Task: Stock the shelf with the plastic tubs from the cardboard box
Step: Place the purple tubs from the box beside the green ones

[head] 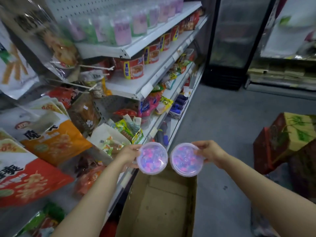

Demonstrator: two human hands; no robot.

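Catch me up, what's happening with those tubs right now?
A person stands at the shelf with a plastic tub in each hand. The left hand grips the left tub and the right hand grips the right tub, side by side above the open cardboard box. The part of the box in view looks empty. Neither tub is on the shelf yet.

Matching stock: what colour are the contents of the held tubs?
Pink, purple and blue bits under clear lids, in both tubs, head view.
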